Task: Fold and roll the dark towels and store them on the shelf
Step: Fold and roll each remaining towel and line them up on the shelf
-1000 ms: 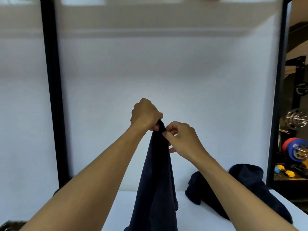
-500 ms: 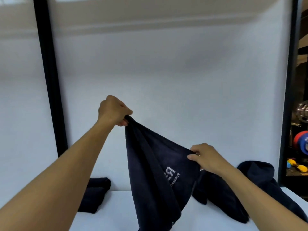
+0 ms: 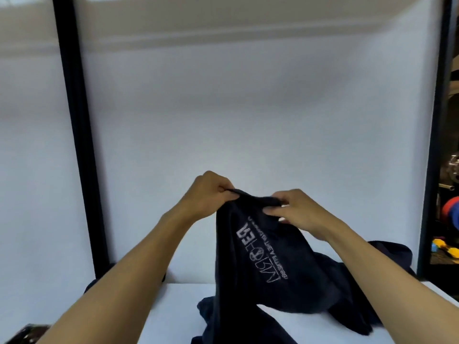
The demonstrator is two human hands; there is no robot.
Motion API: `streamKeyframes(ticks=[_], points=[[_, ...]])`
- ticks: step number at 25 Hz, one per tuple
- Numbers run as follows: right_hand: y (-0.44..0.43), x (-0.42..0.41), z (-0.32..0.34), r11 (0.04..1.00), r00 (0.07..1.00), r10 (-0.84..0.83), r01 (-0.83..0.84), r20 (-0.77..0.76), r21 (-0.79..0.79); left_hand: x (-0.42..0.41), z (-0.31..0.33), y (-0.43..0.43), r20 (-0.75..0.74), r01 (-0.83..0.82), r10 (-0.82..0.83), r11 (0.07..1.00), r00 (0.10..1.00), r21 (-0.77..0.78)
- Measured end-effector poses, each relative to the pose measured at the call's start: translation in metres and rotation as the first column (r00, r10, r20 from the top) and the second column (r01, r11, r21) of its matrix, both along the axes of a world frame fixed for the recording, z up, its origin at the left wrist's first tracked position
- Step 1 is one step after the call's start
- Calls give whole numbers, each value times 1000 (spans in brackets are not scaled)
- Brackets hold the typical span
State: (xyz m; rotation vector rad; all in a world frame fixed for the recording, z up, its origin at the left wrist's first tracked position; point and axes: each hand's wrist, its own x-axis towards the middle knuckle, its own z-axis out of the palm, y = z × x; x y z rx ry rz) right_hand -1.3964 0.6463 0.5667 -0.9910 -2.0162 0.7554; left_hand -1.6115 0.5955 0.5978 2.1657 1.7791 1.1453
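I hold a dark navy towel [image 3: 263,264] with white lettering up in front of me, above the white table [image 3: 178,306]. My left hand [image 3: 208,192] grips its top edge at the left. My right hand [image 3: 295,209] pinches the same edge a short way to the right. The towel hangs down and its lower end bunches on the table. More dark towels [image 3: 387,256] lie in a loose heap behind my right forearm, partly hidden by it.
A white wall panel [image 3: 248,120] stands behind the table, framed by a black post at the left [image 3: 77,145] and one at the right [image 3: 437,145]. Gym weights [image 3: 452,214] show beyond the right post. A dark object [image 3: 27,333] sits at the bottom left corner.
My hands, spread apart half a second ago, have come closer together and lower. The towel has turned so its white lettering faces me, and its lower end now rests on the table.
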Motion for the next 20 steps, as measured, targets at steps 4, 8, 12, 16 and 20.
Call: streamKeyframes(ticks=[4,8,12,16,20], points=[[-1,-7,5,1000,989,-9,6,-145,-20,19,-1,-12,-91,116,-119,992,989,-44],[-11,-21,22,991,997,-24,34,-75,126,30,5,-12,-101,116,-100,979,990,168],[-10,-5,-5,994,993,-45,33,112,106,9,3,-14,-89,36,-27,994,996,100],[11,23,-50,964,846,-233,135,479,230,-20,5,-8,-10,-118,118,992,993,53],[41,61,-61,958,794,-277,186,541,217,-56,7,6,244,-182,185,983,952,-34]])
